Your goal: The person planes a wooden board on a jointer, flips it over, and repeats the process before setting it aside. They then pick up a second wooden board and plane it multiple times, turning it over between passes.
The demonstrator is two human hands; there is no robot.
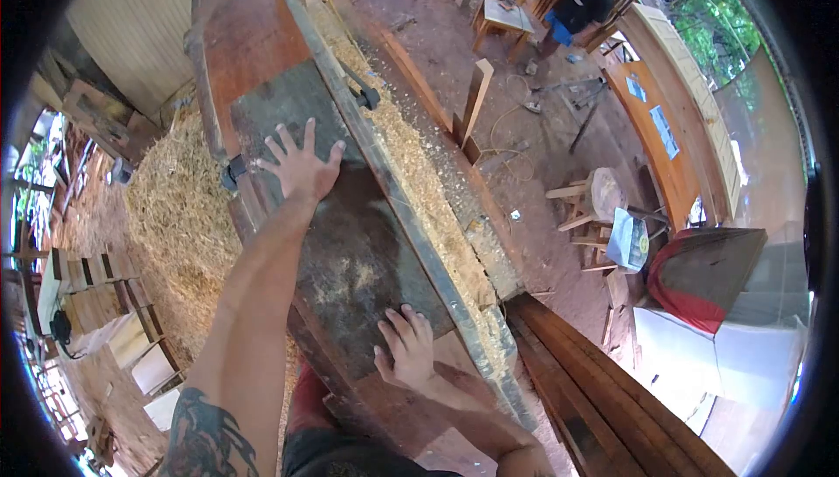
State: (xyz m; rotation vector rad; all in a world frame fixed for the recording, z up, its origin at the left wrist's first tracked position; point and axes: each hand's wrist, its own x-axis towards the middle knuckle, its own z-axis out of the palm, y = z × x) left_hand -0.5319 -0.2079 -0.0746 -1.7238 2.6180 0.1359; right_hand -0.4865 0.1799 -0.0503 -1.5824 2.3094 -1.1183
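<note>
My left hand (306,167) is spread out over a dark, worn flat panel (350,223), fingers apart and pointing to its far end. Closer to my body, my right hand (407,348) rests over the same panel near its lower end, palm down with fingers stretched and slightly bent. Neither hand holds anything. The panel lies along a long wooden bench (245,27) with reddish-brown boards at its far end. A long straight rail (398,175) runs down the bench's right side. A dark metal fitting (365,94) sits at this rail, and another fitting (232,171) is at the left edge.
Sawdust (419,171) lines the rail's right side; a big heap of shavings (183,206) lies left. Long dark beams (603,389) extend at lower right. Stools (603,197) and a long orange-brown board (655,127) stand right. A person (584,5) stands at the back.
</note>
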